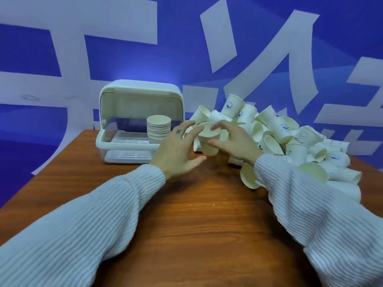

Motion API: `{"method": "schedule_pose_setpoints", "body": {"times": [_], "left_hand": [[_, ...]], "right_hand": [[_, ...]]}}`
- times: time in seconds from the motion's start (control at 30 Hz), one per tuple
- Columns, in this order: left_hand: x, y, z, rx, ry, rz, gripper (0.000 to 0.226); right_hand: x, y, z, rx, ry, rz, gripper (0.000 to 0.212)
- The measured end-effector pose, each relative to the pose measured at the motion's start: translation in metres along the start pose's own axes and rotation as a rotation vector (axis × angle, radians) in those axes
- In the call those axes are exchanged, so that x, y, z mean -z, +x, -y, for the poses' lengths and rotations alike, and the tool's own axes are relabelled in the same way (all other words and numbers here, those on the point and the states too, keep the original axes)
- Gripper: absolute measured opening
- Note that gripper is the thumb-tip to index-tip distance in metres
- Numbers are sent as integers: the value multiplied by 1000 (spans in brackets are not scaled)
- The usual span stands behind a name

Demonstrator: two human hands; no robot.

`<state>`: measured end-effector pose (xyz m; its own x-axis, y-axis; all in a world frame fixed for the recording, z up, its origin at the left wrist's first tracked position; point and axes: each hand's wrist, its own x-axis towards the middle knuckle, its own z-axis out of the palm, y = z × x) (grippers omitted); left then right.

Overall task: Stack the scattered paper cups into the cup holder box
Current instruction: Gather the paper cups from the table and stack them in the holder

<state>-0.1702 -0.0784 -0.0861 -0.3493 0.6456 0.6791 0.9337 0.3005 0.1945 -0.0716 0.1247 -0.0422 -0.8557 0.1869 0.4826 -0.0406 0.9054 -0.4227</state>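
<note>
Head view gives me one paper cup point(209, 141) upright between both hands, just in front of the pile, its open mouth facing up and tilted a little toward me. My right hand point(234, 139) curls round it from the right, thumb low on the wall and fingers over the far rim. My left hand point(176, 150) sits just beside it with fingers spread and relaxed; its fingertips reach the cup's left rim, though I cannot tell if they truly press it.

Behind and to the right lies the heap of scattered cups point(290, 137), tumbled on their sides and over each other, some printed with a small blue mark, some with "HELLO" and a smiley. A few spill toward my right sleeve point(310, 204).

To the left stands the white cup holder box point(141, 121), its curved lid swung up and open. Inside, on the slatted tray, a nested stack of cups point(158, 129) stands upright at the right end.

All of it rests on the brown wooden table point(186, 224), against a blue wall with large white characters point(248, 59).
</note>
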Motion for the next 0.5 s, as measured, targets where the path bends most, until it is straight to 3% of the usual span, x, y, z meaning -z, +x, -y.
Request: {"method": "schedule_pose_setpoints", "body": {"times": [0.07, 0.17, 0.23, 0.3, 0.37, 0.5], "left_hand": [[-6, 2, -17, 116, -163, 56, 100], [-14, 5, -34, 243, -351, 10, 97], [-17, 2, -37, 279, -364, -10, 95], [-20, -3, -36, 303, -358, 6, 98], [-21, -7, -37, 297, -321, 25, 100], [-22, -13, -43, 282, -255, 58, 101]], "right_hand": [[12, -10, 13, -56, 367, 101, 44], [28, -21, 10, -166, 510, 66, 41], [39, -27, -2, -283, 316, -66, 38], [49, -36, -13, -361, -117, -3, 29], [53, -46, -21, -326, -427, 184, 35], [58, -61, -19, -139, -763, 710, 83]]}}
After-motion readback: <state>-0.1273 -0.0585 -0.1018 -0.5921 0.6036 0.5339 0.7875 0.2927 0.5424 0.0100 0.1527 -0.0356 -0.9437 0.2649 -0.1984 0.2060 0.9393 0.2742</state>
